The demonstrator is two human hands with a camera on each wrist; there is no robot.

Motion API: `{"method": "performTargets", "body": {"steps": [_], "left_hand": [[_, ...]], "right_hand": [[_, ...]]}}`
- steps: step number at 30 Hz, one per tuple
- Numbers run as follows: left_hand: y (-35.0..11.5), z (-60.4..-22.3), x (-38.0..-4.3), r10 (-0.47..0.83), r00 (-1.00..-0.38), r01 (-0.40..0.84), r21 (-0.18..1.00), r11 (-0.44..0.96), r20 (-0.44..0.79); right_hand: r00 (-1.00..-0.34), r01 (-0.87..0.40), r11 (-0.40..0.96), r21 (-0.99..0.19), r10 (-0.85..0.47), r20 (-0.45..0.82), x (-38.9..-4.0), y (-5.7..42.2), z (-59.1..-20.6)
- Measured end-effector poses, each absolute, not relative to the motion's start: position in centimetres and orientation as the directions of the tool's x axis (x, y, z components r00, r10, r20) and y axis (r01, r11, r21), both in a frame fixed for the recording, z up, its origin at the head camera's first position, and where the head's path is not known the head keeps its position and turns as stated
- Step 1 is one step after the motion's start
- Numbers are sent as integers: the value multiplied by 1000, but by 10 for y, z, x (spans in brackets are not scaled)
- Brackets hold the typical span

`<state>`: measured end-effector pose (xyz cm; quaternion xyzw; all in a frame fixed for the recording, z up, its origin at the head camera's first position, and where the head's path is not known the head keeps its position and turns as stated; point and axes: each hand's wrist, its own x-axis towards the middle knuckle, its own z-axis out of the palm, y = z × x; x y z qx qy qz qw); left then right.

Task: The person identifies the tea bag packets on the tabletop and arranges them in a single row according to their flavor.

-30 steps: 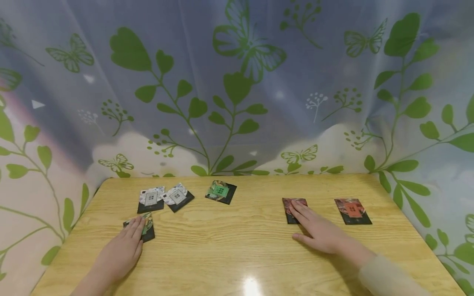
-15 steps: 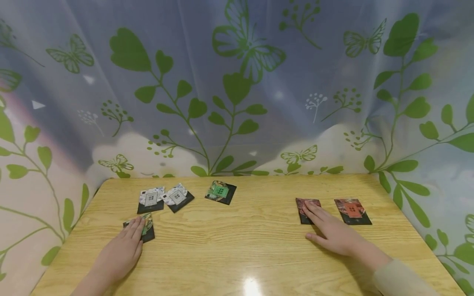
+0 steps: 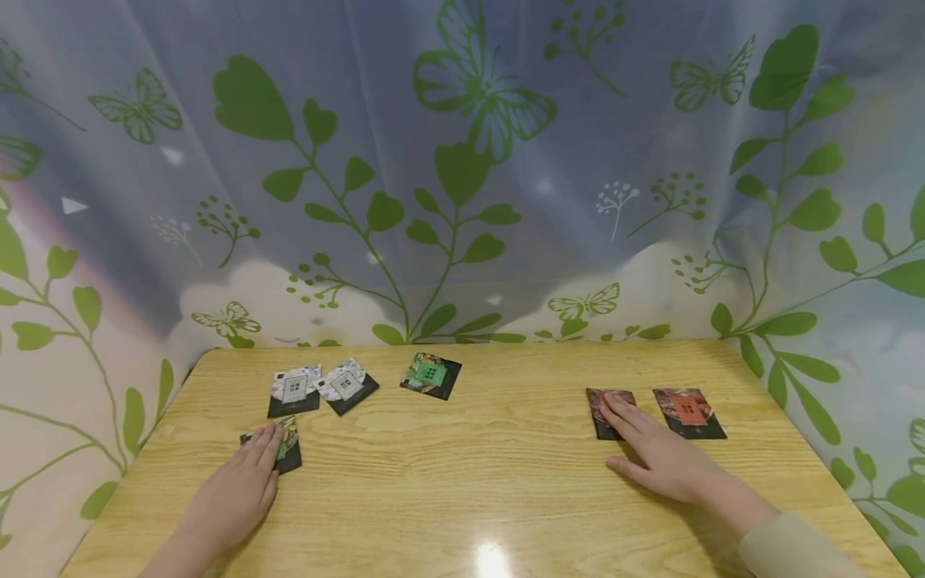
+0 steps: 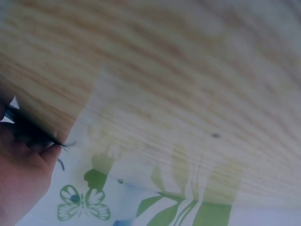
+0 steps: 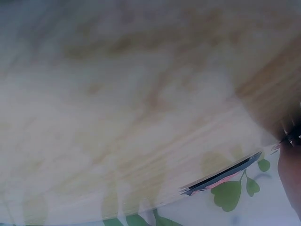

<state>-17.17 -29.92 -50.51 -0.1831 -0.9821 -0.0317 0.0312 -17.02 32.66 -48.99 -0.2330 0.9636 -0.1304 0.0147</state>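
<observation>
My left hand [image 3: 234, 490] lies flat with straight fingers on a small green-and-black packet [image 3: 291, 455] at the table's left. Its fingers cover part of the print. On the right, my right hand [image 3: 661, 457] rests its extended fingers on a dark red-and-black packet [image 3: 604, 430], the thumb spread out on the wood. Just right of those fingers lies a second red packet [image 3: 690, 412], a narrow gap apart from the first. In the left wrist view, fingers [image 4: 28, 165] touch a dark packet edge. The right wrist view catches only a sliver of the hand [image 5: 290, 174].
Two white-and-black packets [image 3: 295, 389] lie touching or nearly so beyond my left hand. Another green packet [image 3: 431, 375] sits tilted near the back middle. The wooden table [image 3: 433, 482] ends at a leaf-and-butterfly patterned curtain [image 3: 462, 241].
My right hand has slid the dark red packet to the right, towards the other red packet. The left hand and the remaining packets stay where they were.
</observation>
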Motion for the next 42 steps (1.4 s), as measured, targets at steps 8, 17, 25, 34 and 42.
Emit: {"method": "performTargets", "body": {"steps": [8, 17, 25, 34, 42], "left_hand": [[-299, -505, -172, 352, -932, 358, 57, 932, 82], [-299, -504, -172, 347, -936, 350, 65, 934, 58], [-288, -503, -167, 358, -933, 359, 76, 930, 28], [-260, -497, -160, 426, -905, 424, 80, 902, -11], [-225, -489, -159, 482, -873, 472, 123, 873, -77]], "right_hand": [[-892, -442, 859, -259, -450, 29, -171, 328, -491], [-892, -442, 858, -261, -451, 27, -170, 329, -492], [-891, -445, 857, -262, -454, 29, -170, 328, -491], [-890, -446, 854, -268, -455, 32, -171, 329, -490], [-884, -460, 850, -256, -466, 42, -170, 330, -491]]}}
